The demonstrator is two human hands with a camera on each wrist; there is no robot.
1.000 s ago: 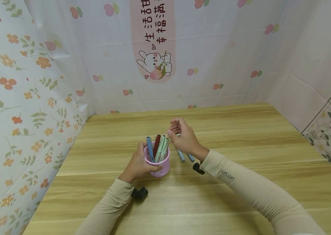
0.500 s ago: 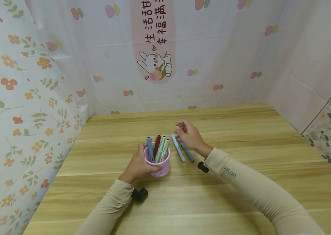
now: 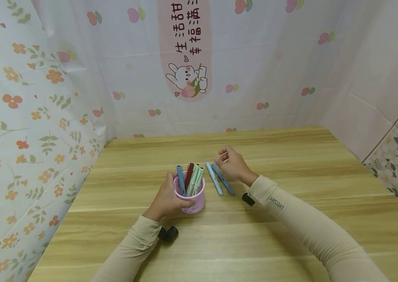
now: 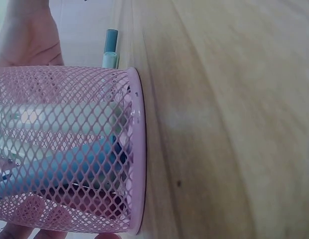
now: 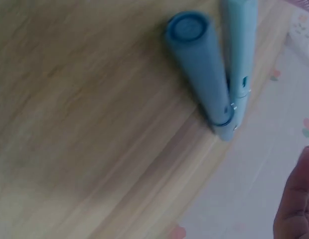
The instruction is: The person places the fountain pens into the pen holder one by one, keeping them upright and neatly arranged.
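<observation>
My left hand grips a pink mesh pen cup that stands on the table, thumb at the near side. A blue pen, a dark red pen and two light green pens lean inside it. In the left wrist view, these pens show through the cup's mesh wall. Right of the cup, a light blue pen and a darker blue pen lie side by side. My right hand, fingers loosely bent and holding nothing, hovers beside their far ends.
The wooden table runs back to a printed cloth. Another floral cloth hangs along the left. Black wrist cameras, one on the left wrist and one on the right, sit close above the tabletop.
My right hand has moved right, away from the cup, uncovering the two blue pens on the table. The left hand and the cup have stayed in place.
</observation>
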